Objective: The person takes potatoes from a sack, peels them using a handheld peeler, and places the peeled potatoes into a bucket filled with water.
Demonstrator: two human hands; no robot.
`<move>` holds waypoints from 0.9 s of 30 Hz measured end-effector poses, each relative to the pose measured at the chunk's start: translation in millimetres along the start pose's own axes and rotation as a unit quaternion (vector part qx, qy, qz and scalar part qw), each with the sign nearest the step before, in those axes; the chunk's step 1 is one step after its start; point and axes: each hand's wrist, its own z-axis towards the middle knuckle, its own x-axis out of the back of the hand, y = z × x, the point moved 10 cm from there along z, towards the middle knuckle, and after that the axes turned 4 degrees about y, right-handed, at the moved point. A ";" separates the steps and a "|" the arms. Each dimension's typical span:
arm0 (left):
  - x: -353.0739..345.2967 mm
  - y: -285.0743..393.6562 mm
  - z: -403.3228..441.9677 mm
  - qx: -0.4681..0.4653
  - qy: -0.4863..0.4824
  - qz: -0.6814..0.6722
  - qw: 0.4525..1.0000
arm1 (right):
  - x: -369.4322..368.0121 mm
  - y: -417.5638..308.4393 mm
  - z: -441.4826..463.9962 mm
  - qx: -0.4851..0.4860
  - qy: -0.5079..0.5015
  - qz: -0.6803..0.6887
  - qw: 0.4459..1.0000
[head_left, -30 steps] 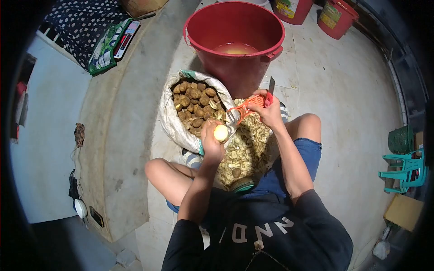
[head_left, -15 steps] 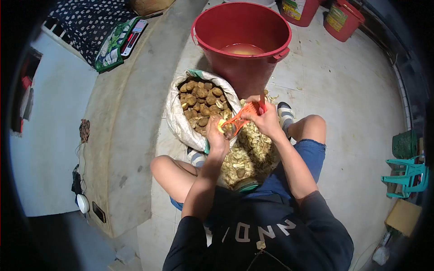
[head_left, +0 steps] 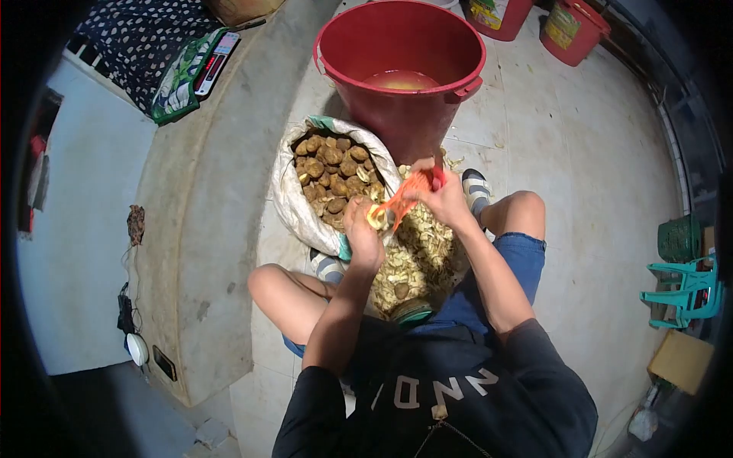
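Observation:
My left hand (head_left: 362, 229) is wrapped round a pale, partly peeled potato (head_left: 376, 217). Against the potato lies the head of an orange peeler (head_left: 406, 197), whose handle is in my right hand (head_left: 440, 194). A red-handled knife (head_left: 438, 174) also shows in the right hand, its blade partly blurred. An open white sack (head_left: 287, 204) holds brown unpeeled potatoes (head_left: 330, 169) just left of my hands. Beneath my hands, a heap of peelings (head_left: 422, 248) spreads between my legs.
Beyond the sack stands a large red tub (head_left: 405, 114) with some liquid inside. Two smaller red buckets (head_left: 569, 32) are farther back. A concrete ledge (head_left: 214, 229) runs along the left, bearing a phone (head_left: 164, 363). Teal stools (head_left: 686, 291) stand at the far right.
The peeler has come from beside the potato onto it. My right hand has moved slightly left and down, and the knife has turned with it. The camera view has shifted slightly.

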 end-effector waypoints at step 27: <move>12.3 -32.0 -5.8 0.196 0.040 -0.047 0.979 | 22.3 17.7 12.6 -0.063 0.035 0.058 0.996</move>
